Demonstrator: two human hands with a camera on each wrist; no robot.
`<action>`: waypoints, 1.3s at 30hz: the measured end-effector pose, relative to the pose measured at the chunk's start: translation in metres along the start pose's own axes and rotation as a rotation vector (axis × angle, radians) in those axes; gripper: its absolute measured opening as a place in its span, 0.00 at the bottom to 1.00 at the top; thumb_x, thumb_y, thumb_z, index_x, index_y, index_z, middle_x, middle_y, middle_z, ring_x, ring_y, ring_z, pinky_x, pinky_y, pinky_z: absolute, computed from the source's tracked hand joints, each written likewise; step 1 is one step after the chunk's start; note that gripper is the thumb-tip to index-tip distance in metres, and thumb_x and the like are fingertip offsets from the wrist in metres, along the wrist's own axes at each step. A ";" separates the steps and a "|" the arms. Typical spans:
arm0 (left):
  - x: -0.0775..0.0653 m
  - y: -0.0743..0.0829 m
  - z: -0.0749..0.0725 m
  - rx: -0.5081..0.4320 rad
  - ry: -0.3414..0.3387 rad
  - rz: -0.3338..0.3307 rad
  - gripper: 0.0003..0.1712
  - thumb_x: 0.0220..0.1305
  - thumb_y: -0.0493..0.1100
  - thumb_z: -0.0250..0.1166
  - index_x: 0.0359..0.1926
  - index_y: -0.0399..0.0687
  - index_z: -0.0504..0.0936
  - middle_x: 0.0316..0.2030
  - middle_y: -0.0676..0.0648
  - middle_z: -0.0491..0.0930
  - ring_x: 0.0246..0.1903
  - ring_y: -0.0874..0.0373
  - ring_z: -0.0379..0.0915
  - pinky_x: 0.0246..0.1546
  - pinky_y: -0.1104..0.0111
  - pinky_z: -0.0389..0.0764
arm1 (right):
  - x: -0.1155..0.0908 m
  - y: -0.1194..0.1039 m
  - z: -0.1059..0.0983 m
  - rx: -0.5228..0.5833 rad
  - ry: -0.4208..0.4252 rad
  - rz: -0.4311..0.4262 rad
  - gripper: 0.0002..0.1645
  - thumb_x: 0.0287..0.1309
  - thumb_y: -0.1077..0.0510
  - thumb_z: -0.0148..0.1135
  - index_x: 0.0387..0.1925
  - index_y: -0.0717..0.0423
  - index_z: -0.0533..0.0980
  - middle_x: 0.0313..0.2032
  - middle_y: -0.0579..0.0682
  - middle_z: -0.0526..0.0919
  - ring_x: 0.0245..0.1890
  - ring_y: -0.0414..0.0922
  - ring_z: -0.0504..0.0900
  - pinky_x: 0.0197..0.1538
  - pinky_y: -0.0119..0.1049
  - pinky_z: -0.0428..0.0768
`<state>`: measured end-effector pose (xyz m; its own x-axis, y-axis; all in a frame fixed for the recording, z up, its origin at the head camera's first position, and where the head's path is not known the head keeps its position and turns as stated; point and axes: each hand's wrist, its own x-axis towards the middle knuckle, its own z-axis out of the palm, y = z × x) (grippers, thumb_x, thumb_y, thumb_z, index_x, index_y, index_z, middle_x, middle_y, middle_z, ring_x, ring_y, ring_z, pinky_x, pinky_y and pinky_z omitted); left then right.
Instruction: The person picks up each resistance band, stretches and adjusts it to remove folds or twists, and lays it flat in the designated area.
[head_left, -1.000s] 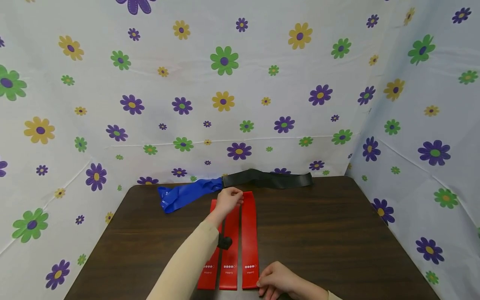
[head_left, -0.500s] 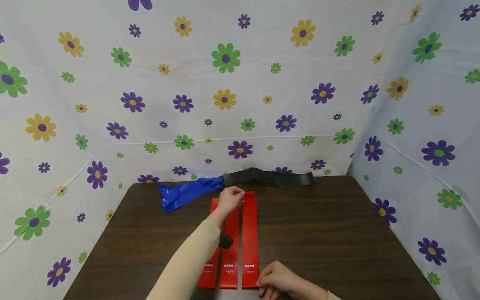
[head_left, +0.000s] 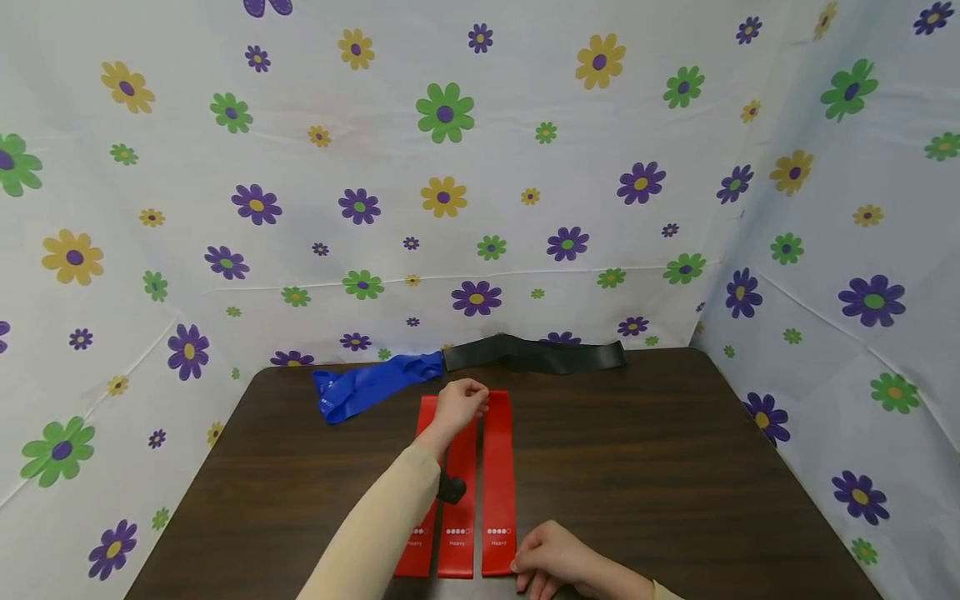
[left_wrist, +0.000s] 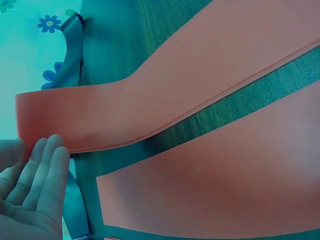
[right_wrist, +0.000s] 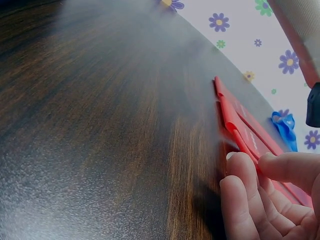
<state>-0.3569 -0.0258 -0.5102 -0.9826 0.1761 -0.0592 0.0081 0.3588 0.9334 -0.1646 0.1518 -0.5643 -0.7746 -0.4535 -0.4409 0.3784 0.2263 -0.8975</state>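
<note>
Three red resistance bands marked "Heavy" lie lengthwise side by side. At the far end of the rightmost red band point(head_left: 498, 483), my left hand point(head_left: 459, 405) pinches the corner between thumb and fingers. The left wrist view shows that end of the band point(left_wrist: 90, 120) bent up off the tabletop. My right hand point(head_left: 553, 560) pinches the same band's near right corner, thumb and index finger meeting there in the right wrist view. The middle red band point(head_left: 461, 500) lies flat beside it. The left red band point(head_left: 417, 558) is partly hidden under my left forearm.
A crumpled blue band point(head_left: 375, 387) and a black band point(head_left: 540, 357) lie end to end along the back edge of the dark wooden table point(head_left: 637, 467). A flower-print cloth point(head_left: 510, 175) hangs behind and at both sides.
My left hand has lowered slightly, and the far end of the rightmost red band has come a little toward me with it. The right hand keeps its place at the near corner.
</note>
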 end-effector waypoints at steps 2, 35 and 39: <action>-0.001 0.000 0.001 0.004 0.002 0.004 0.09 0.68 0.39 0.61 0.40 0.37 0.83 0.32 0.44 0.83 0.30 0.53 0.82 0.33 0.64 0.83 | 0.000 0.000 0.000 -0.001 -0.004 -0.002 0.09 0.55 0.60 0.64 0.30 0.64 0.83 0.22 0.52 0.84 0.13 0.33 0.77 0.17 0.24 0.75; -0.008 -0.022 0.012 0.024 0.024 0.004 0.08 0.66 0.36 0.62 0.42 0.35 0.83 0.32 0.41 0.83 0.29 0.49 0.82 0.31 0.64 0.83 | 0.000 0.003 0.000 -0.174 0.047 -0.060 0.10 0.53 0.59 0.66 0.20 0.60 0.82 0.14 0.51 0.81 0.08 0.33 0.74 0.12 0.25 0.71; -0.008 -0.023 0.013 0.026 0.012 -0.002 0.08 0.67 0.36 0.62 0.43 0.35 0.82 0.33 0.39 0.83 0.30 0.49 0.82 0.32 0.63 0.83 | -0.001 0.004 -0.001 -0.185 0.038 -0.070 0.11 0.53 0.58 0.66 0.20 0.59 0.82 0.14 0.50 0.80 0.08 0.32 0.74 0.11 0.24 0.70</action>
<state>-0.3468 -0.0238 -0.5352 -0.9848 0.1642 -0.0562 0.0112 0.3830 0.9237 -0.1631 0.1540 -0.5677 -0.8155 -0.4417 -0.3740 0.2259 0.3520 -0.9083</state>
